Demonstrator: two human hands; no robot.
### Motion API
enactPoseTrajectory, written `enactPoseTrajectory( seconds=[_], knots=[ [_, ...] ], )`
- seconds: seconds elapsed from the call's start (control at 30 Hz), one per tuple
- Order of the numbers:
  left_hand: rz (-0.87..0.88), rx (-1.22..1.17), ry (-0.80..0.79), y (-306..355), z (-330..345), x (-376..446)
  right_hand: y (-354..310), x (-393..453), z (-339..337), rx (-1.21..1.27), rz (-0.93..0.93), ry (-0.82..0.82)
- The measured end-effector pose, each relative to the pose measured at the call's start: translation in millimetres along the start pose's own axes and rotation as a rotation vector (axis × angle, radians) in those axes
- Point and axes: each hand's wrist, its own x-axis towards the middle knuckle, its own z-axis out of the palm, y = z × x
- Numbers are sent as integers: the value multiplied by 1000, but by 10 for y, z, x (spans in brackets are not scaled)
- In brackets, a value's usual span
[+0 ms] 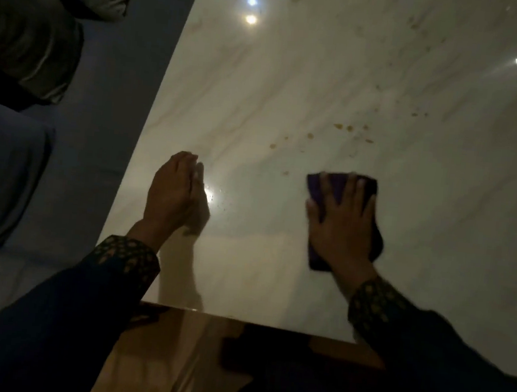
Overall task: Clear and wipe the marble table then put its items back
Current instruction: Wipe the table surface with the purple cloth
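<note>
The white marble table (293, 82) fills most of the view, glossy and dimly lit. Small yellowish spots and crumbs (339, 131) are scattered across its middle. A folded purple cloth (370, 187) lies flat on the marble near the front. My right hand (342, 218) presses on it with fingers spread and straight. My left hand (172, 189) stands on its edge on the marble near the table's left side, fingers straight and together, holding nothing. Its reflection shows beside it.
A dark blue sofa (10, 172) runs along the table's left edge, with cushions (29, 34) at the top left. The table's near edge (239, 315) sits over a wooden floor (191, 357). Ceiling lights reflect in the marble (251, 10).
</note>
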Motion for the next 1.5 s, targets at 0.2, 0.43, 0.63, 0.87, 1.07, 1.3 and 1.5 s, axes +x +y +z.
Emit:
enactPoseTrajectory(
  seconds=[0.2, 0.43, 0.63, 0.87, 1.07, 1.3, 1.5],
  knots=[
    [166, 18, -128, -276, 118, 962, 221, -582, 15, 27, -91, -29],
    [315, -57, -106, -589, 134, 1093, 316, 633, -128, -8, 384, 8],
    [307, -156, -131, -729, 202, 1168, -1221, 562, 151, -41, 234, 56],
    [241, -244, -142, -748, 195, 1084, -1012, -274, 257, -59, 180, 93],
    [296, -269, -173, -781, 173, 1167, -1360, 326, 225, -10, 757, 105],
    [404, -225, -220, -856, 137, 1163, -2760, -215, 496, 6, 480, 85],
    [436, -114, -210, -812, 88, 1138, -1809, -714, 407, 37, 670, 117]
  ],
)
